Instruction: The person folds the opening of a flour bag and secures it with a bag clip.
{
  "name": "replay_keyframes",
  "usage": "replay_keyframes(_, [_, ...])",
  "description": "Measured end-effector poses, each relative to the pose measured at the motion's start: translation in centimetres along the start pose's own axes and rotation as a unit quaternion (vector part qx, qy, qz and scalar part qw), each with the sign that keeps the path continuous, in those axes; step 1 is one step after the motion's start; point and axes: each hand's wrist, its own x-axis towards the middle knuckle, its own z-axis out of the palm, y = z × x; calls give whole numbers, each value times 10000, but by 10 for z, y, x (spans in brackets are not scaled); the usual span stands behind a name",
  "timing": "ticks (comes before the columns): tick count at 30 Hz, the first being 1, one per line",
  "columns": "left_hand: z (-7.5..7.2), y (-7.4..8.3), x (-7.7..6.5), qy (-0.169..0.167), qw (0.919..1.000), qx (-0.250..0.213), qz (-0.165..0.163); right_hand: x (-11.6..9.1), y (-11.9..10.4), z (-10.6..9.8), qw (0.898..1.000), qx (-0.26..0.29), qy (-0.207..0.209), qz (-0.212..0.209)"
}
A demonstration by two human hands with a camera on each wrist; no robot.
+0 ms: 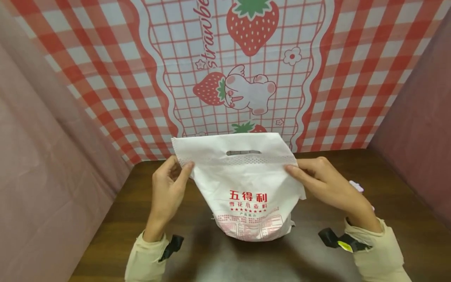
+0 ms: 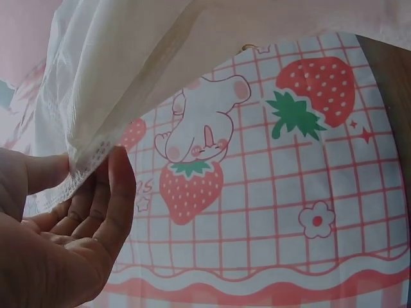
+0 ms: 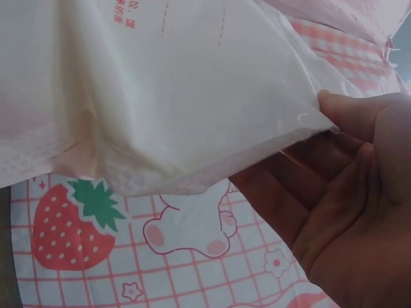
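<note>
A white fabric bag with red printed characters and a slot handle is held up in the middle of the head view. Its lower part bulges toward the camera. My left hand pinches the bag's left edge between thumb and fingers, just under the perforated band. On the opposite edge, my right hand pinches it at about the same height. Both wrist views show thumb on one face of the bag and fingers behind it, for the left hand and the right hand alike. The bag's inside is hidden.
Beneath lies a dark brown wooden table. A red-and-white checked strawberry cloth hangs behind it, with pink curtains at the sides. A small white-and-purple item is partly covered by the right hand.
</note>
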Motion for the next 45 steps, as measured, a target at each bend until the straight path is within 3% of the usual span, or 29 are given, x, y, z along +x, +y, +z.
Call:
replay_keyframes(5, [0,-2,0,-23,10000,39,18,0,1,2,9995,-70,301,22])
replay_keyframes(12, [0,0,-1,-97,10000,-1,-8,2,11,8,9936,71,1044,419])
replay_keyframes(22, [-8,3,2,-469,9984,217,-240,-2,9,8,9892,359,958,1054])
replay_keyframes(28, [-15,5,4,-680,9971,251,-215,-2,3,8,9897,257,1088,899])
replay_keyframes(35, [-17,7,6,-559,9984,112,-32,-1,-6,7,9869,112,1403,790])
replay_keyframes(45, [-22,5,5,-453,9987,-246,57,2,-6,11,9856,-118,1659,317])
